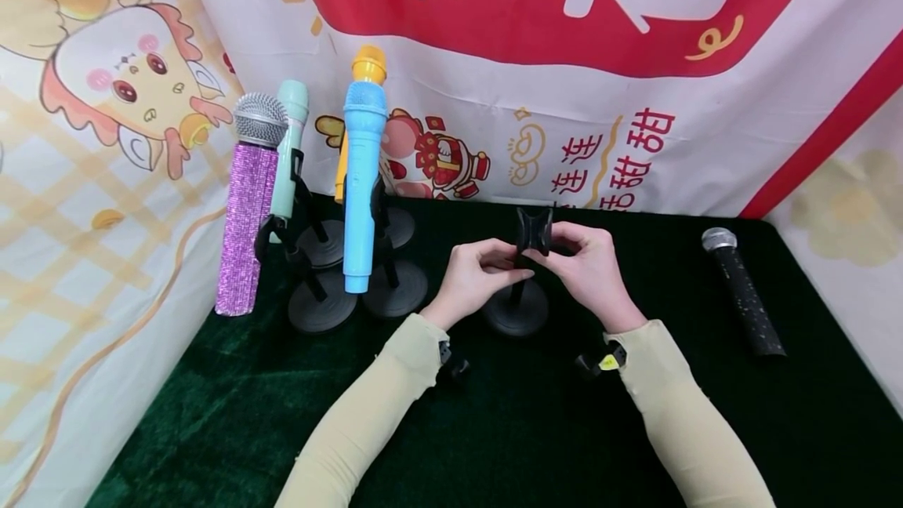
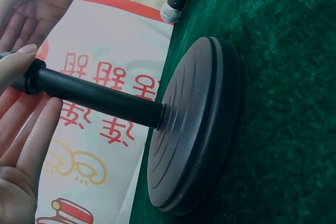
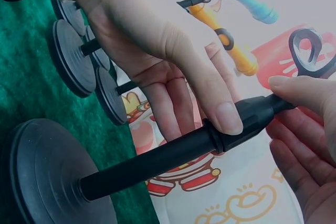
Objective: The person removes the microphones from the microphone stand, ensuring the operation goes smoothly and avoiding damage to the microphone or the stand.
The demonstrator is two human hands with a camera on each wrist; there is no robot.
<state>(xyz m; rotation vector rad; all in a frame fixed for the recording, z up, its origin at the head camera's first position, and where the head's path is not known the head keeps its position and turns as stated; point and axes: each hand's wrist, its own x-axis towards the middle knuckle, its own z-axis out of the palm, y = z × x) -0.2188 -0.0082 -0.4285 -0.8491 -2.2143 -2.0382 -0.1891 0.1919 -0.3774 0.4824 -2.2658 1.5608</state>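
Note:
A black microphone stand point(image 1: 516, 313) stands upright on the green cloth, its round base flat and its clip point(image 1: 534, 232) at the top holding no microphone. My left hand point(image 1: 471, 274) pinches the collar point(image 3: 223, 136) at the upper end of the pole. Higher up, just below the clip, my right hand point(image 1: 589, 266) grips the narrow neck point(image 3: 281, 103) between thumb and fingers. In the left wrist view the ribbed base point(image 2: 191, 129) and bare pole point(image 2: 105, 92) show below the fingers.
To the left, several stands hold microphones: glittery purple point(image 1: 245, 230), mint green point(image 1: 284, 171), light blue point(image 1: 361, 186) and a yellow one point(image 1: 370, 65) behind it. A black speckled microphone point(image 1: 748, 296) lies at the right. Printed cloth point(image 1: 451, 69) hangs behind the table.

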